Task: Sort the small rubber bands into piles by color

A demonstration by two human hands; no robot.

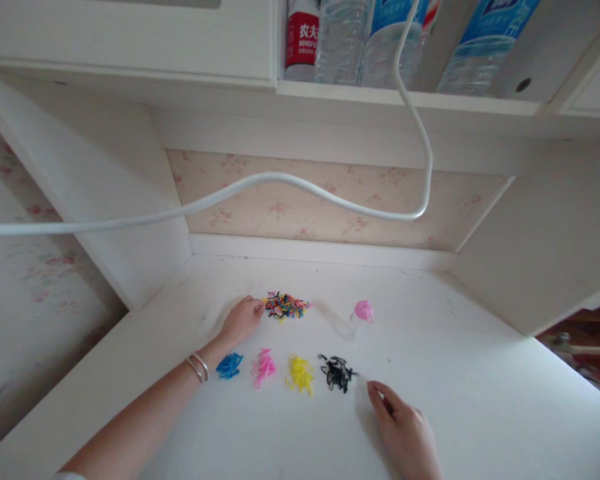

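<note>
My left hand [242,317] reaches to the left edge of a mixed pile of small coloured rubber bands [287,306]. Its fingers are drawn together there, and what they pinch, if anything, is hidden. My right hand [404,427] is just right of a pile of black rubber bands [337,373]. Thumb and forefinger meet in a pinch, but I cannot make out anything between them. Left of the black pile lie yellow rubber bands [300,373], pink rubber bands [264,368] and blue rubber bands [229,366], each in a separate heap.
A clear container [337,323] lies behind the black pile, beside a pink cap [364,311]. A white cable [280,177] hangs across the view above the white desk [220,433]. Overhead, a shelf holds plastic bottles [343,40]. Side panels bound the desk.
</note>
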